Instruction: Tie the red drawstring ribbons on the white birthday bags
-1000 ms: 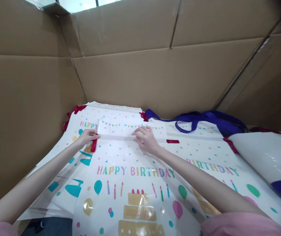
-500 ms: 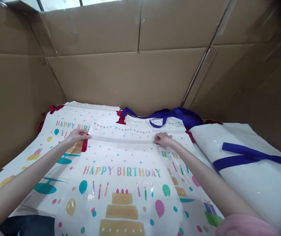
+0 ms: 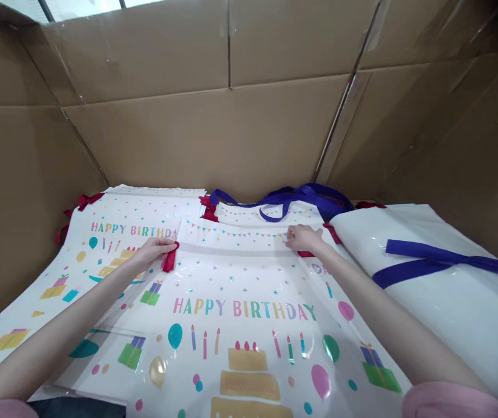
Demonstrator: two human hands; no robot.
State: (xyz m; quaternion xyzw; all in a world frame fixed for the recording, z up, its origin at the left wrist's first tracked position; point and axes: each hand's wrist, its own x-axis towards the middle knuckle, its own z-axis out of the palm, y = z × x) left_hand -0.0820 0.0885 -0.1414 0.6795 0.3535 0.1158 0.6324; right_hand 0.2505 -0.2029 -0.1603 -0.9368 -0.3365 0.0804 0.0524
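A flat white gift bag (image 3: 249, 278) printed "HAPPY BIRTHDAY" lies in front of me, with a cake, candles and balloons on it. My left hand (image 3: 159, 249) is closed in a pinch at its upper left edge, where a short red ribbon (image 3: 169, 260) hangs from under the fingertips. At the upper right edge, my right hand (image 3: 305, 238) has its fingers curled against the bag. Another bit of red ribbon shows just below that hand. Exactly how the right fingertips grip the edge is partly hidden.
More printed bags (image 3: 118, 209) with red ribbons lie in a pile at the left. A loose blue strap (image 3: 305, 197) lies at the back, and a white bundle (image 3: 440, 325) tied with a blue band (image 3: 449, 255) is at the right. Tall cardboard walls (image 3: 197, 139) stand around.
Both hands and the front gift bag have shifted to the right over the bags beneath. The right hand's fingers have loosened somewhat. The camera view has also turned slightly.
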